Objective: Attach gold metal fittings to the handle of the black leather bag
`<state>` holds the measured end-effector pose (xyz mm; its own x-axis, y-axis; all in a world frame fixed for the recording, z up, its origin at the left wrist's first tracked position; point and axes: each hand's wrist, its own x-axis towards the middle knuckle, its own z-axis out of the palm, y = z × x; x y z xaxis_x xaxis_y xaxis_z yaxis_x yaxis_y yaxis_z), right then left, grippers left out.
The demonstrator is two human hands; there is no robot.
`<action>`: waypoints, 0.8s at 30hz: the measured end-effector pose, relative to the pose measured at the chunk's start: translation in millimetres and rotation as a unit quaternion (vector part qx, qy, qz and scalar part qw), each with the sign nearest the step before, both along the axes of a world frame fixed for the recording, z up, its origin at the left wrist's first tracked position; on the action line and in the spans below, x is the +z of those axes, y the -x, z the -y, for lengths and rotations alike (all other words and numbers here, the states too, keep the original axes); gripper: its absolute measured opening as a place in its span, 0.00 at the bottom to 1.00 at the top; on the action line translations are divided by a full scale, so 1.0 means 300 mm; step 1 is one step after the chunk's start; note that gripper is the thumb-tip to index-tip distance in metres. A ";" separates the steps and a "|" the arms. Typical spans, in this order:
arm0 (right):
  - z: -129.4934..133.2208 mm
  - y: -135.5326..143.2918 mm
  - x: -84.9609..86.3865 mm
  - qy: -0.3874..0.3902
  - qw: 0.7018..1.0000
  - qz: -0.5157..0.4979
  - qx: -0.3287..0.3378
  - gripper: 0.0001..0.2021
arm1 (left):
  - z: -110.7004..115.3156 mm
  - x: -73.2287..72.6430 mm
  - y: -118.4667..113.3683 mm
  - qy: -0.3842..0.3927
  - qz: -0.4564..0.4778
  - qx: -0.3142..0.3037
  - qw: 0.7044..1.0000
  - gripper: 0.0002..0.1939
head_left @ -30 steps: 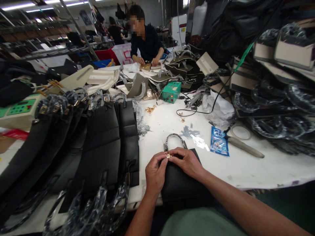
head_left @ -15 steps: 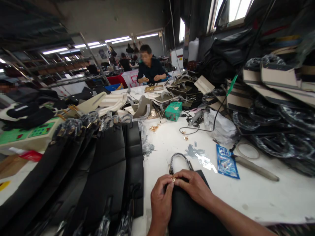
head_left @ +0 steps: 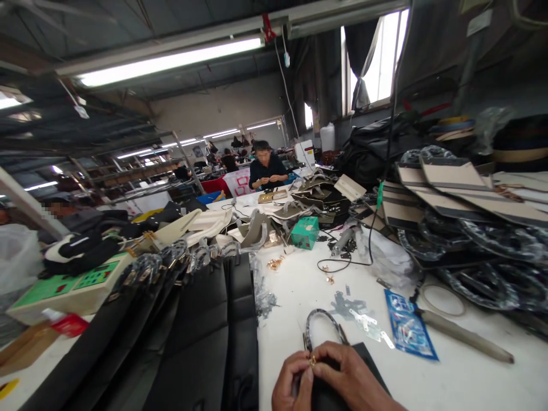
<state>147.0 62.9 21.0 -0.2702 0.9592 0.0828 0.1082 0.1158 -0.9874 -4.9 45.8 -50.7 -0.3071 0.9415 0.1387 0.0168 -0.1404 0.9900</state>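
Near the bottom centre, my left hand (head_left: 291,383) and my right hand (head_left: 349,374) meet fingertip to fingertip. Both pinch a small gold metal piece (head_left: 313,361), whose exact shape is too small to tell. Beneath them lies a black leather panel (head_left: 371,365), partly covered by my hands. A plastic-wrapped handle (head_left: 321,315) arches up just beyond my fingers. Flat silver metal plates (head_left: 370,326) are scattered to the right of the handle, beside a blue packet (head_left: 411,325).
Black panels with wrapped handles (head_left: 192,331) are piled on the left. A green box (head_left: 305,233), small gold parts (head_left: 274,264) and a cable lie farther back. On the right are a grey-handled tool (head_left: 466,337), a tape ring and stacked boards (head_left: 458,182). A person (head_left: 268,168) sits across the table.
The view has tilted upward, so my hands and the table appear lower in the picture. Both hands keep their pinch on the small gold piece.
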 end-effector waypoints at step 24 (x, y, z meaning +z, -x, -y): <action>0.138 -0.228 -0.064 0.103 0.987 -0.011 -0.126 0.16 | 0.071 0.249 -0.039 0.280 0.188 -0.099 0.936 0.37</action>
<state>215.4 21.5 1.8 -0.0216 0.9929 -0.1174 0.0858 -0.1151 -0.9896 6.8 24.5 23.9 -0.0463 0.8785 -0.4756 -0.3191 0.4381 0.8404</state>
